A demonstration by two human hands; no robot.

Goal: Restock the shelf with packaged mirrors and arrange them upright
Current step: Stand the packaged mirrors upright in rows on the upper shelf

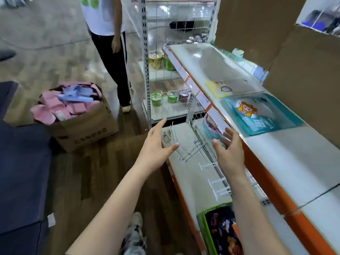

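Note:
A cardboard box (86,129) on the floor at the left is heaped with pink and blue packaged mirrors (60,105). One pink-and-teal packaged mirror (211,128) stands at the back of the lower shelf (185,173), beside a wire divider. My left hand (156,144) hovers over the front of that shelf with fingers spread and holds nothing. Just short of the standing mirror, my right hand (230,150) is also open and empty. A teal cartoon package (261,113) and a yellow one (220,89) lie flat on the upper shelf (287,155).
Loose white display hooks (185,150) lie on the lower shelf between my hands. A dark green-edged package (220,230) sits at its near end. Another person (110,52) stands by a wire rack (165,100) with cup noodles. Cardboard (301,74) rises at the right. A dark blue bench (22,162) is at the left.

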